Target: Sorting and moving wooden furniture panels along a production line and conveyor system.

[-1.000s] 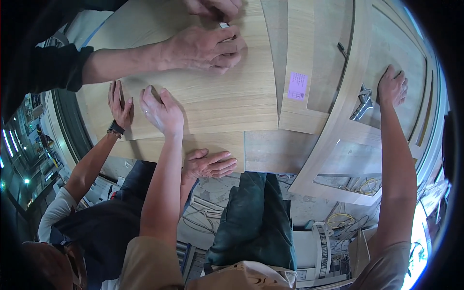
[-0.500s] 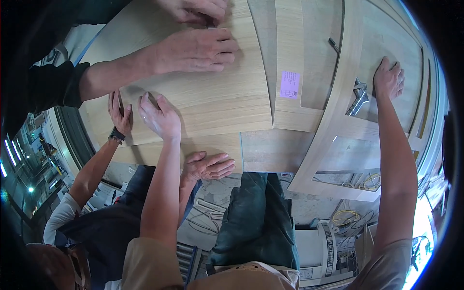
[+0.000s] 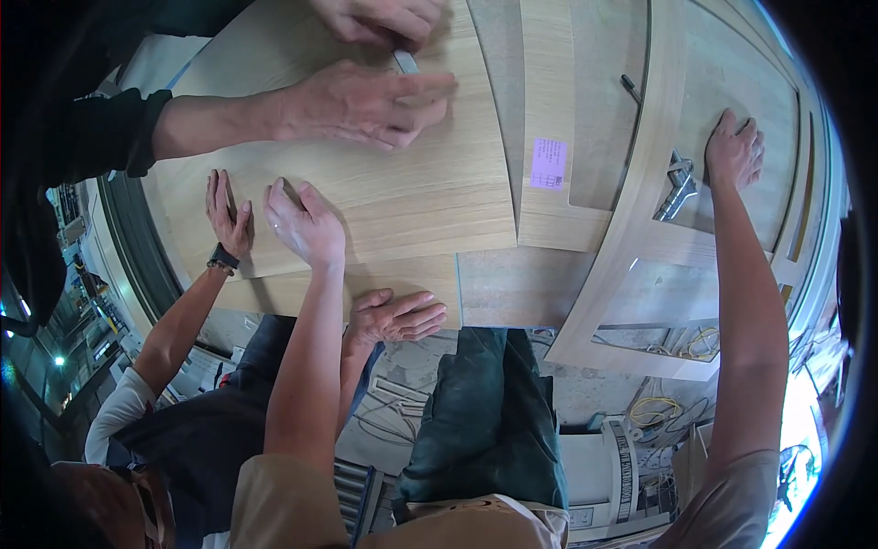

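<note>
Panel (image 3: pixel 425 197) pale, flat, wood-grained.

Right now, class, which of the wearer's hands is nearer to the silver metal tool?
Right. The right hand is just right of the silver metal tool, within the pale wooden frame's outline. The left hand is well left of the tool, on the wood-grain sheet.

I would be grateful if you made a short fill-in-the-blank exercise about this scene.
1. Counting the person's left hand, right hand and the co-workers' hands, ____ hands are visible.
2. The metal tool lies nearer to the person's ____ hand.
3. The trousers at the lower middle are dark ____.

Missing words: six; right; green.
</note>
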Demonstrator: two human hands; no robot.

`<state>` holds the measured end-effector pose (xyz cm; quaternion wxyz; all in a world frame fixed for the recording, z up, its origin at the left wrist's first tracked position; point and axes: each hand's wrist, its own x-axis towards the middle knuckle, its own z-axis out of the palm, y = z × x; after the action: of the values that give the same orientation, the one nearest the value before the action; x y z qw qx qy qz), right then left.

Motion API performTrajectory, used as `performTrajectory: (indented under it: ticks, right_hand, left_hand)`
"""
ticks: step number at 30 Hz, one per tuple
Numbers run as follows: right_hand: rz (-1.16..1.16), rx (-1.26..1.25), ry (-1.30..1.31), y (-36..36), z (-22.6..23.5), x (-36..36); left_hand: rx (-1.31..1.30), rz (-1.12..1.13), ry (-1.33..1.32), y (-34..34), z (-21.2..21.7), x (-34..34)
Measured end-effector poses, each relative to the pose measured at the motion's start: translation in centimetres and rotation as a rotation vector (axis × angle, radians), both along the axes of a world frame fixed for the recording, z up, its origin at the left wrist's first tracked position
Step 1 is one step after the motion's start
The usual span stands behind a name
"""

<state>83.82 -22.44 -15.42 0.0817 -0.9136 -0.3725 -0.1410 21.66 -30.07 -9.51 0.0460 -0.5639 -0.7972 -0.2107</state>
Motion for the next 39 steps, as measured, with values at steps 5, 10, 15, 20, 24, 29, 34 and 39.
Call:
performTrajectory:
  ticks: [5,10,15,20,24,29,34,39]
  right_hand:
    - [-0.001,-0.009,0.015,0.0,0.4,0.0]
    - [-0.008,0.000,0.052,0.0,0.5,-0.5]
    - [-0.009,0.009,0.062,0.0,0.7,-0.5]
    - [-0.003,0.010,0.037,-0.1,0.4,-0.3]
    - [-0.007,0.003,0.034,-0.1,0.4,-0.3]
    - [-0.008,0.019,0.038,-0.1,0.8,-0.5]
    - [-0.014,0.010,0.107,0.0,1.4,-1.2]
    - [-0.010,0.005,0.096,-0.1,1.4,-1.3]
  left_hand:
    - [-0.018,0.007,-0.031,0.0,-0.1,0.2]
    - [0.010,-0.006,0.016,0.0,0.2,0.2]
    - [0.039,-0.028,0.057,0.1,0.1,0.4]
    - [0.042,-0.031,0.038,0.1,0.0,0.4]
    - [0.033,-0.038,0.052,0.1,0.0,0.4]
    - [0.031,-0.031,0.061,0.1,0.0,0.5]
    - [0.028,-0.029,0.064,0.1,0.0,0.5]
    - [0.039,-0.037,0.078,0.1,-0.1,0.4]
